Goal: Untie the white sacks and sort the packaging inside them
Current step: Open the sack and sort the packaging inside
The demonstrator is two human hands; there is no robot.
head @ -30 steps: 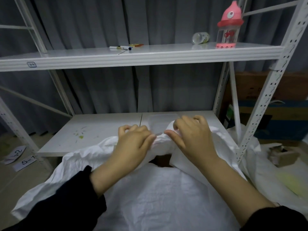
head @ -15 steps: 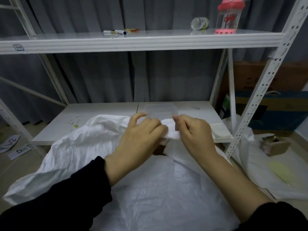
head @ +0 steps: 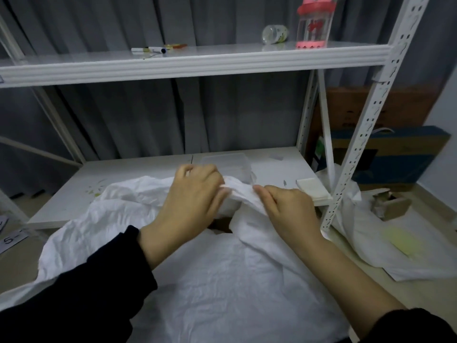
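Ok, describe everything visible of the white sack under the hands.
The white sack is large, crinkled, of thin woven-looking plastic, lying in front of the person with its top draped on the lower shelf. The left hand and right hand pinch its bunched mouth between them; a dark gap shows just below.

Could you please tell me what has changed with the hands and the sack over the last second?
The left hand and right hand have drawn slightly apart, so a twisted strip of the white sack now shows stretched between them. Both still pinch the fabric at its mouth. The clear container behind them and the pink bottle on the top shelf stayed put.
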